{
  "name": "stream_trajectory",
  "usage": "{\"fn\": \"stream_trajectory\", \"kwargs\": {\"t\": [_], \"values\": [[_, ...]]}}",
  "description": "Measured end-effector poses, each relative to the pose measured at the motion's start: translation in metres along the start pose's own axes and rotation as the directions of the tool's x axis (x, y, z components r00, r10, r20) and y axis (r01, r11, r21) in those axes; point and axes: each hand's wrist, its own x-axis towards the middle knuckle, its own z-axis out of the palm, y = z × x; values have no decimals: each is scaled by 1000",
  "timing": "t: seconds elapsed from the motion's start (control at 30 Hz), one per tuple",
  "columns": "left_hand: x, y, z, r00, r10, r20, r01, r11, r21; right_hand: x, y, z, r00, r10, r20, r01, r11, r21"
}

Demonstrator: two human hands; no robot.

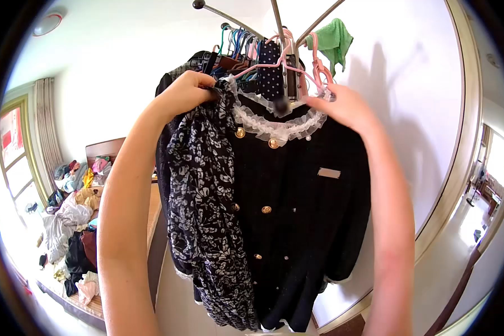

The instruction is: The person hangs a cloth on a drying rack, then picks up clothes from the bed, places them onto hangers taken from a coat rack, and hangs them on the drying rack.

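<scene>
A black garment (pixel 302 190) with a white ruffled collar and gold buttons hangs on a pink hanger (pixel 257 66) at the rack. Over its left side lies a black-and-white patterned garment (pixel 204 196). My left hand (pixel 193 89) is closed on the top of the patterned cloth, near the collar's left shoulder. At the right end of the collar, my right hand (pixel 341 106) has its thumb and fingers around the ruffled edge beside the pink hanger. Its fingertips are partly hidden.
A metal rack (pixel 278 17) holds several hangers and clothes, with a green cloth (pixel 333 45) at its right. Piled clothes (pixel 75 213) cover a bed at the left. A doorframe (pixel 469 84) stands at the right.
</scene>
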Motion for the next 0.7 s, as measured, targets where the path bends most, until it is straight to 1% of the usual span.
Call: {"fn": "stream_trajectory", "kwargs": {"t": [0.03,0.07,0.1,0.13,0.17,0.2,0.23,0.3,0.37,0.4,0.43,0.5,0.53,0.57,0.63,0.67,0.7], "values": [[2,-3,2,999,48,17,-49,998,31,-5,-6,10,993,-47,-104,36,994,-101],[2,-5,2,1000,30,0,-30,999,35,-13,-15,18,973,-102,-206,59,977,-205],[-3,-2,3,999,30,-18,-30,1000,3,-28,-32,12,985,-38,-171,-15,953,-304],[-6,0,5,999,27,-36,-28,999,-31,-32,-28,19,937,-215,-277,79,899,-431],[-4,0,5,998,24,-57,-27,997,-66,-32,-22,27,848,-397,-350,150,814,-561],[-2,-2,3,998,14,-56,-18,997,-78,-34,-27,27,831,-480,-280,296,809,-508],[-2,-3,2,999,0,-44,-4,996,-90,-33,-27,35,841,-511,-178,414,820,-396],[-2,-4,6,999,-27,-33,23,993,-114,-28,-29,56,919,-377,-115,329,895,-300],[-2,-1,6,997,-51,-50,43,990,-135,-28,-26,47,916,-391,-93,369,909,-194],[-3,1,3,995,-98,-17,94,984,-154,-25,-28,39,910,-405,-85,392,909,-139],[-4,1,1,995,-96,-36,89,983,-158,-22,-30,35,920,-370,-130,370,929,-29],[-7,2,0,993,-93,-71,80,983,-166,-19,-30,21,909,-386,-155,408,900,150],[-5,2,-4,994,-109,-12,103,969,-224,-13,-30,20,916,-363,-172,400,862,312],[-6,5,-6,990,-136,-29,127,968,-218,-11,-33,21,946,-253,-202,320,830,457],[-9,18,-9,979,-190,-67,172,963,-208,-9,-36,22,920,-244,-306,299,942,151],[-8,19,-9,981,-170,-93,148,967,-208,-11,-36,27,847,-306,-435,347,938,17],[-9,22,-10,978,-186,-95,158,957,-244,-13,-31,33,750,-374,-546,370,921,-123]]}}
